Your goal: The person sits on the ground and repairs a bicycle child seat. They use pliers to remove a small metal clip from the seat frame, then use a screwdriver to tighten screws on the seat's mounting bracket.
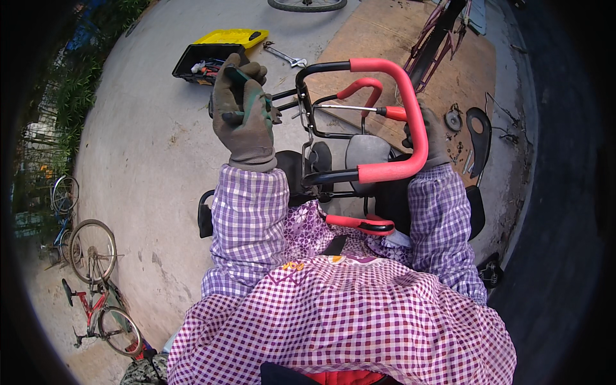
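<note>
My gloved left hand (241, 114) is curled at the left of a black metal frame with red padding (389, 171), beside its dark bars and fittings; what lies inside its fingers is hidden. My gloved right hand (431, 135) is closed on a red-handled screwdriver (391, 112), partly hidden behind the padded bar. The screwdriver's shaft lies horizontally across the frame's middle. Below are a grey pad (362, 157), black padded parts and a lower red-padded bar (346, 221) at my lap.
An open toolbox (192, 59) and a wrench (284, 56) lie at the back left. A wooden board (346, 38) holds a bicycle frame (436, 45), a black chain guard (478, 144) and small parts. Bicycles (91, 253) lie or stand at the left.
</note>
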A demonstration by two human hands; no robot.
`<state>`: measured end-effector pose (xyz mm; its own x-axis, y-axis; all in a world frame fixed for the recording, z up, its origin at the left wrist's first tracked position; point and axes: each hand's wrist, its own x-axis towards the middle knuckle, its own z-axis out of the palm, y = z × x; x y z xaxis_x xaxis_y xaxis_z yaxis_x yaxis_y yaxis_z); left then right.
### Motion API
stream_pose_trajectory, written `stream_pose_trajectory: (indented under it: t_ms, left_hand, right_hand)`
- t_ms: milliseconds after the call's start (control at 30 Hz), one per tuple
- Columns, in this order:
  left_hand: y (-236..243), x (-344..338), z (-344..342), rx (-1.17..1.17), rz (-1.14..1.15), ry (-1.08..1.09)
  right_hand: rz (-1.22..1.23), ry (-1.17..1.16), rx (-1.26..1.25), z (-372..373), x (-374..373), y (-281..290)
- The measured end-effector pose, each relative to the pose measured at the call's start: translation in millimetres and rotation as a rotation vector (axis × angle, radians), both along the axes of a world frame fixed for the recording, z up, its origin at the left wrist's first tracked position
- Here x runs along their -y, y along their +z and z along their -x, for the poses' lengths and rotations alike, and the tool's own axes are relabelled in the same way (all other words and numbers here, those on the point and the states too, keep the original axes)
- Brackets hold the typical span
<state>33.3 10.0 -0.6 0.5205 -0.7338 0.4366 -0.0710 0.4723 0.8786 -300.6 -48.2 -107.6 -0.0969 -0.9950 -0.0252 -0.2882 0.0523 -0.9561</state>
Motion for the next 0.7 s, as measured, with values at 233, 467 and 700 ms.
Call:
stream_pose_trajectory:
  t_ms: [233, 467, 700]
  left_hand:
    - [3.9, -3.8, 0.9, -0.039, -0.003, -0.007]
    - [5.3, -1.4, -4.4, 0.098, 0.004, 0.016]
    - [13.7, -6.2, -11.5, 0.038, -0.105, -0.044]
  right_hand:
    - [-0.373, -0.314, 0.552, 76.7, -15.9, -21.3]
    - [-0.676, -0.664, 0.612, 155.2, -77.2, -120.5]
    - [-0.785, -0.903, 0.692, 166.0, -90.1, -195.5]
